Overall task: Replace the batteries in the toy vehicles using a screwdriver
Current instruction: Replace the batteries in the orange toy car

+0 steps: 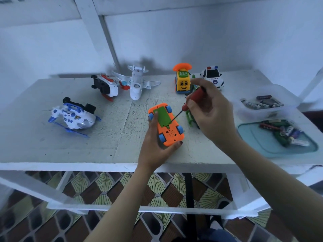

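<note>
Orange toy car point(172, 135), turned underside up over the near middle of the white table point(70, 151). The left hand point(153, 149) grips the car, thumb across its near end and fingers curled at its left side. The right hand point(211, 114) pinches the red-handled screwdriver point(195, 96), tip set at the near edge of the green battery cover point(161, 117). A green toy point(189, 118) lies partly hidden behind the right hand. Behind stand a blue-and-white helicopter point(73, 117), a red-and-white helicopter point(104, 86), an aeroplane point(136, 82), a yellow telephone car point(182, 82) and a police car point(212, 76). At right, a clear tub point(244, 112) and a teal lid point(258, 142) both hold batteries.
</note>
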